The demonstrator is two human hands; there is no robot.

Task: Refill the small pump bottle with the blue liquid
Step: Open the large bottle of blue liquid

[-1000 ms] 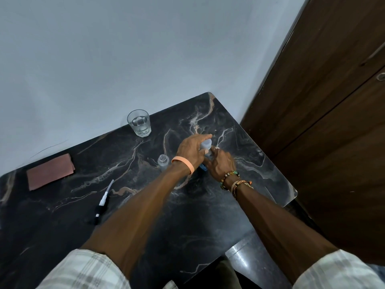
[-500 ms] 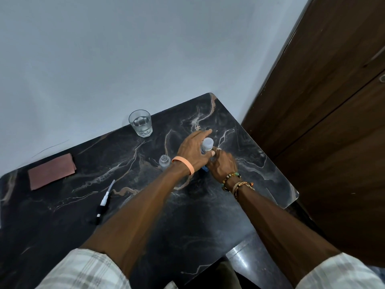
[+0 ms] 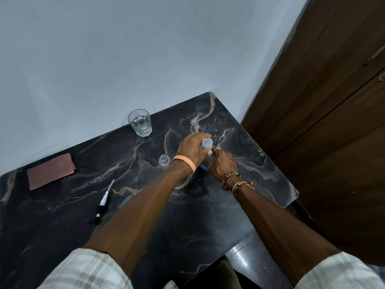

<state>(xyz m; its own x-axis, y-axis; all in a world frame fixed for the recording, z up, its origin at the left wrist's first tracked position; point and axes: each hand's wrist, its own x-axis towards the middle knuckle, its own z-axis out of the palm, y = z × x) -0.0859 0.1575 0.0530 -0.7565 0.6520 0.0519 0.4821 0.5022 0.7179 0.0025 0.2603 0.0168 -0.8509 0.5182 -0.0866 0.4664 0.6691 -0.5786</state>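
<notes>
A bottle of blue liquid [image 3: 204, 167] stands on the black marble table [image 3: 187, 215], mostly hidden by my hands. My left hand [image 3: 190, 148] grips its pale cap [image 3: 206, 143] from the left. My right hand [image 3: 221, 163] wraps the bottle's body from the right. The small clear pump bottle [image 3: 164, 161] stands open just left of my left wrist. Its pump head with dip tube [image 3: 104, 200] lies on the table further left.
A drinking glass [image 3: 140, 122] with water stands near the wall at the back. A reddish-brown cloth [image 3: 51, 171] lies at the far left. The table's right edge [image 3: 291, 197] drops off beside a dark wooden door [image 3: 333, 122].
My left hand has shifted on the cap, whose pale top now shows more between the fingers. Both hands stay on the blue-liquid bottle; nothing else moved.
</notes>
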